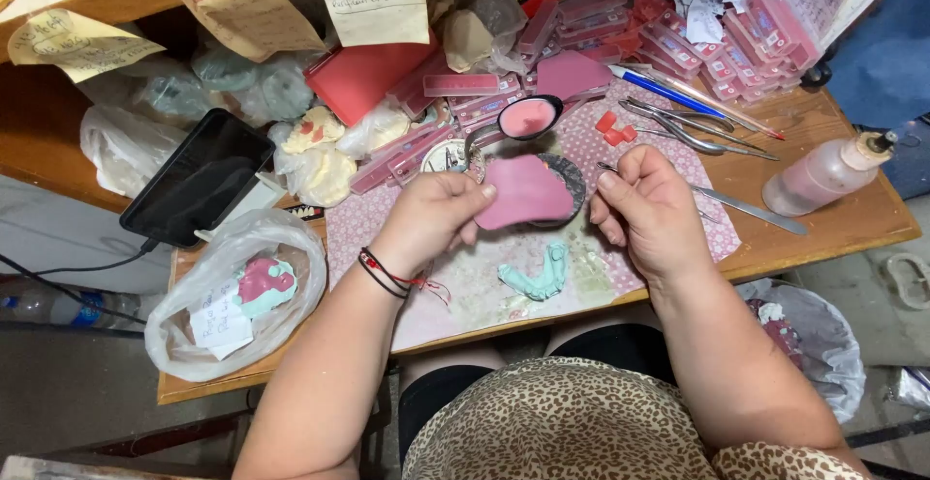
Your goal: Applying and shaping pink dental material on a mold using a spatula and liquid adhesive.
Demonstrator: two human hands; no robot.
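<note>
My left hand pinches a flat pink wax sheet by its left edge and holds it above a small dark round dish. My right hand is closed around a thin metal instrument whose handle sticks out to the right; its tip end is near the sheet's right side. A pale green dental cast lies on the mat just below both hands.
A spoon with pink material, pliers, a blue pen, a squeeze bottle, pink boxes, a black phone, and a plastic bag with a cast crowd the wooden bench.
</note>
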